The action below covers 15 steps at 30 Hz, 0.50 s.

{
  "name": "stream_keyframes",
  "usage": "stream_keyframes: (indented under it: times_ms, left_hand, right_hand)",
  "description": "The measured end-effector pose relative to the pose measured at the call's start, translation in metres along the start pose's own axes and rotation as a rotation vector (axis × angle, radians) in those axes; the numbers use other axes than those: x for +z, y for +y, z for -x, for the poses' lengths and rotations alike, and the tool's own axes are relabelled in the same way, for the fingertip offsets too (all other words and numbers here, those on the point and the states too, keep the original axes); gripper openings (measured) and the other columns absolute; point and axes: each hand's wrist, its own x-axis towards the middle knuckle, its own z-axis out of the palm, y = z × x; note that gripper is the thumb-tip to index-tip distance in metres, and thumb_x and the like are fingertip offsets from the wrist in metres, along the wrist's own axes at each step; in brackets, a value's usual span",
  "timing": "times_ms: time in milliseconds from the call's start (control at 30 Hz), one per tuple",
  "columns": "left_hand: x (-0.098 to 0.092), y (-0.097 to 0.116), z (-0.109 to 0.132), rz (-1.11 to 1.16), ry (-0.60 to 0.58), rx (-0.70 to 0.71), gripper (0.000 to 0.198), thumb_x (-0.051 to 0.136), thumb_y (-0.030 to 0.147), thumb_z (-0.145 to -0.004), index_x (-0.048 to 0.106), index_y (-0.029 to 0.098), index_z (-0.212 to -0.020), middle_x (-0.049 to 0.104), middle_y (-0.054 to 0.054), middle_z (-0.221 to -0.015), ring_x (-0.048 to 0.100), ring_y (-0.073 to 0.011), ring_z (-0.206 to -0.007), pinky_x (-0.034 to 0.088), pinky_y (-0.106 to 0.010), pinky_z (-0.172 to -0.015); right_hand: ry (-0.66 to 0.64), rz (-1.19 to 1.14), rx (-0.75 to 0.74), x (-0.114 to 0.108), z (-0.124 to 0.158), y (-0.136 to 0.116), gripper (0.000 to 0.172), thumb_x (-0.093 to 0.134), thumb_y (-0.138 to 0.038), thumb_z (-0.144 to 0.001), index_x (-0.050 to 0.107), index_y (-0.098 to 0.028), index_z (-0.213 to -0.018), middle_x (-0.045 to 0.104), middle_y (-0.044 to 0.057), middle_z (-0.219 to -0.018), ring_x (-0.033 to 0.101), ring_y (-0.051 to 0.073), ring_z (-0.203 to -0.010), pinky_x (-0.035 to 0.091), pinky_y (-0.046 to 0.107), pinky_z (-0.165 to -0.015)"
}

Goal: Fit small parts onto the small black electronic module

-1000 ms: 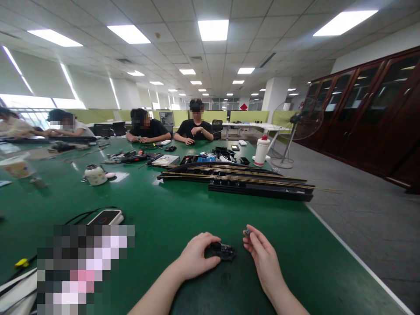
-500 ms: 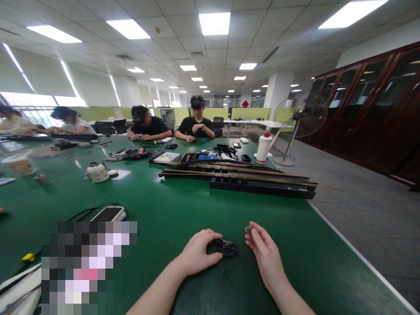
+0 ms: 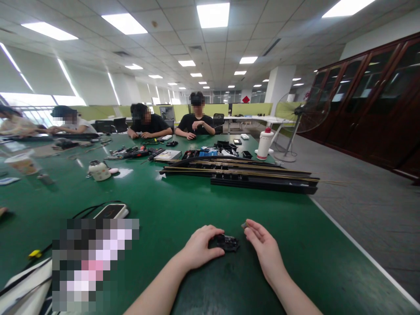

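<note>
My left hand (image 3: 202,246) rests on the green table, thumb and fingers curved around the left end of a small black plastic part (image 3: 229,243). That part lies low on the tabletop, and some lighter metallic bits show on its upper side. To its right, my right hand (image 3: 262,245) is closed in a pinch. Between its thumb and fingertips sits a tiny greyish piece (image 3: 243,225), too small to name. The piece is held apart from the black part, slightly above and to the right of it.
Long black rails (image 3: 262,183) with thin brass-coloured rods lie across the table ahead. Behind them are tools, small boxes and a white bottle (image 3: 264,145). A small cream pot (image 3: 99,170) and a phone-like device (image 3: 111,211) are to the left. Several people sit around the table.
My right hand has turned a little, so the tiny piece now sticks out further left from its fingertips. My left hand stays around the black part. The camera view has shifted slightly.
</note>
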Motion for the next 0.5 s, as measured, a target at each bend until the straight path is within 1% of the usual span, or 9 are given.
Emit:
stream_keyframes:
  times_ms: [100, 233, 367, 500]
  left_hand:
    - [0.000, 0.000, 0.000, -0.007, -0.003, 0.001, 0.047, 0.071, 0.032, -0.071, 0.058, 0.024, -0.116, 0.062, -0.003, -0.106, 0.054, -0.0229, -0.098, 0.043, -0.034, -0.088]
    - [0.001, 0.000, 0.000, -0.022, -0.001, 0.006, 0.047, 0.071, 0.032, -0.071, 0.058, 0.023, -0.115, 0.062, -0.003, -0.107, 0.054, -0.0228, -0.099, 0.043, -0.034, -0.088]
    - [0.002, -0.002, 0.000, -0.018, 0.010, 0.014, 0.047, 0.071, 0.031, -0.071, 0.058, 0.023, -0.115, 0.062, -0.003, -0.107, 0.055, -0.0220, -0.098, 0.043, -0.033, -0.087]
    - [0.003, -0.005, 0.000, -0.017, 0.024, 0.035, 0.045, 0.071, 0.031, -0.071, 0.059, 0.023, -0.113, 0.063, -0.003, -0.106, 0.055, -0.0216, -0.098, 0.043, -0.033, -0.087]
  right_hand:
    - [-0.101, 0.075, -0.028, 0.001, 0.001, 0.002, 0.044, 0.076, -0.048, -0.056, 0.068, -0.018, -0.088, 0.073, 0.009, -0.089, 0.066, 0.025, -0.089, 0.049, 0.041, -0.086]
    - [-0.212, 0.261, -0.094, 0.001, 0.004, 0.007, 0.040, 0.069, -0.046, -0.065, 0.068, -0.018, -0.093, 0.072, 0.009, -0.089, 0.066, 0.025, -0.084, 0.050, 0.042, -0.082]
    - [-0.277, 0.482, -0.251, 0.003, 0.010, 0.005, 0.025, 0.063, -0.036, -0.073, 0.069, -0.021, -0.092, 0.069, 0.008, -0.096, 0.062, 0.024, -0.092, 0.047, 0.041, -0.087]
    - [-0.418, 0.687, -0.390, 0.006, 0.015, 0.000, 0.017, 0.060, -0.028, -0.077, 0.069, -0.024, -0.091, 0.068, 0.006, -0.100, 0.058, 0.024, -0.100, 0.043, 0.041, -0.092]
